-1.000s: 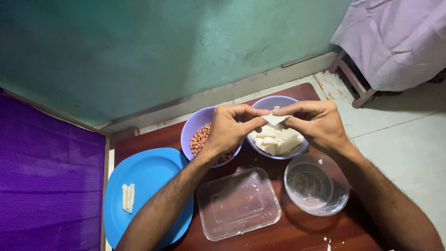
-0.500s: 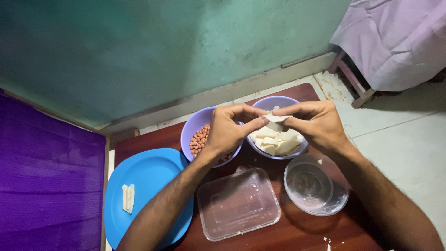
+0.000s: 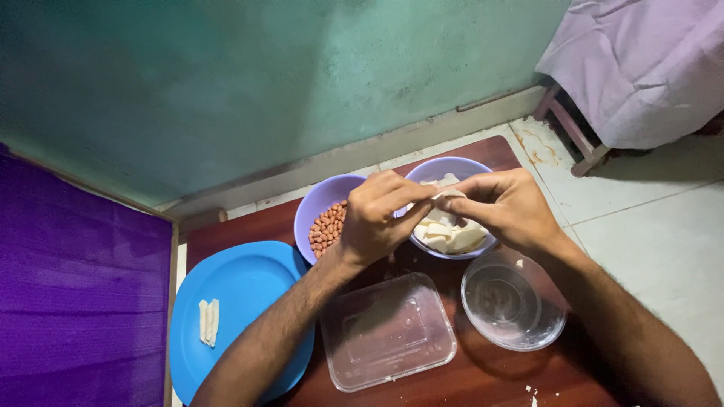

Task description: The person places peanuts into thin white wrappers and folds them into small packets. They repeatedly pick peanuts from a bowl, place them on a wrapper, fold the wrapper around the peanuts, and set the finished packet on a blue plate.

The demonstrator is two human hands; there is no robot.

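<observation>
My left hand (image 3: 381,215) and my right hand (image 3: 507,207) meet above the two purple bowls and pinch a small pale piece of dough wrapper (image 3: 446,194) between their fingertips. Under them, the right purple bowl (image 3: 452,167) holds several pale dough pieces (image 3: 451,235). The left purple bowl (image 3: 326,202) holds peanuts (image 3: 327,226), partly hidden by my left hand. Two rolled pale sticks (image 3: 208,322) lie side by side on a blue plate (image 3: 249,290) at the left.
A clear rectangular plastic lid (image 3: 387,332) and a clear round glass bowl (image 3: 513,301) sit on the dark wooden table (image 3: 241,226). A green wall stands behind, purple cloth (image 3: 75,301) at the left, a cloth-covered stool (image 3: 641,68) on the tiled floor at the right.
My fingers have closed further over the dough piece, so less of it shows. The hands stay in the same place above the bowls.
</observation>
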